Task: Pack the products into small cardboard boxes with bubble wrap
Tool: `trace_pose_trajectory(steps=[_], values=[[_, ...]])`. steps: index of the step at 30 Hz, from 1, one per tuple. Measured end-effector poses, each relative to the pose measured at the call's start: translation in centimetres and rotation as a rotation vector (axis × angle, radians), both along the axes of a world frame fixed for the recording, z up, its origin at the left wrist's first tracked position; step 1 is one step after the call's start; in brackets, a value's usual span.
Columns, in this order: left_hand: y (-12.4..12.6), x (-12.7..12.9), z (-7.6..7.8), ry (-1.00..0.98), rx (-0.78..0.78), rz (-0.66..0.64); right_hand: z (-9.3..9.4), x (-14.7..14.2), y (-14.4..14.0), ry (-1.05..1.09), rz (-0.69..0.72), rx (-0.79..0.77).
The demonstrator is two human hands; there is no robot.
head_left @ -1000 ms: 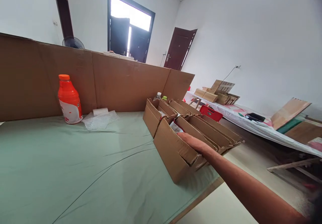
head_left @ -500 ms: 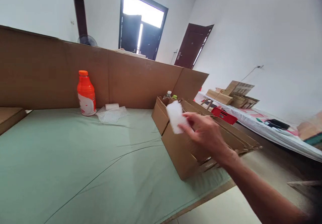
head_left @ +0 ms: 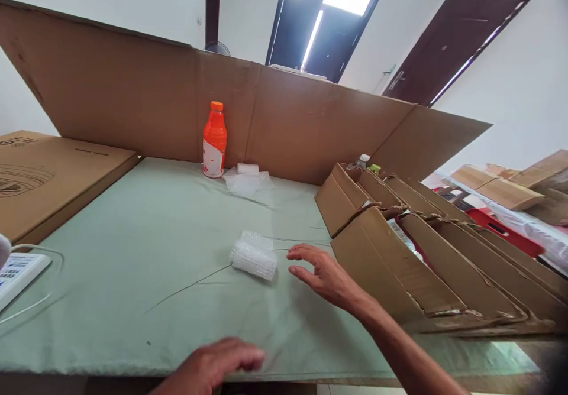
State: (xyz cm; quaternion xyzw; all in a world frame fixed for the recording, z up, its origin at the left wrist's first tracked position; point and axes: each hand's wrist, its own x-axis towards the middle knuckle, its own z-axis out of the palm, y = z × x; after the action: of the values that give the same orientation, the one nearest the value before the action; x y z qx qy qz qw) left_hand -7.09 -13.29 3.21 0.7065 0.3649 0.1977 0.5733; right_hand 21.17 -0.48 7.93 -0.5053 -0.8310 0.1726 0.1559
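Though askew, bubble wrap [head_left: 254,258] mostly crosswise

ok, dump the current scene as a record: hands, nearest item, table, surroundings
right hand: open, holding nothing, just right of the bubble-wrap bundle, apart from it
left hand: at near edge, partly cut off; nothing seen in it, grip unclear
nearest item: bubble-wrap bundle, lying on the green cloth
back: orange bottle, upright, before the cardboard screen; clear plastic sheet beside it
right side: open cardboard bins
left side: flat cardboard box
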Motion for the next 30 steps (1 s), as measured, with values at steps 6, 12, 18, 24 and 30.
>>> trace_pose_trajectory(steps=[6,12,18,24,30], values=[[1.3,-2.0,2.2,0.089,0.253,0.327,-2.6,-3.2,-1.7,0.177,0.290,-0.008],[1.6,-3.0,0.0,0.210,0.376,0.583,-2.5,-0.8,-2.8,0.287,0.073,-0.076],[2.5,-2.7,-1.3,0.345,0.364,0.675,-6.5,-0.5,-0.8,0.065,-0.023,-0.039],[4.0,-2.4,-4.4,0.488,0.543,0.607,-8.5,-4.4,3.2,-0.137,-0.136,0.050],[3.9,-1.7,-7.3,0.449,0.586,0.554,-9.1,-5.4,3.4,0.235,0.044,0.131]])
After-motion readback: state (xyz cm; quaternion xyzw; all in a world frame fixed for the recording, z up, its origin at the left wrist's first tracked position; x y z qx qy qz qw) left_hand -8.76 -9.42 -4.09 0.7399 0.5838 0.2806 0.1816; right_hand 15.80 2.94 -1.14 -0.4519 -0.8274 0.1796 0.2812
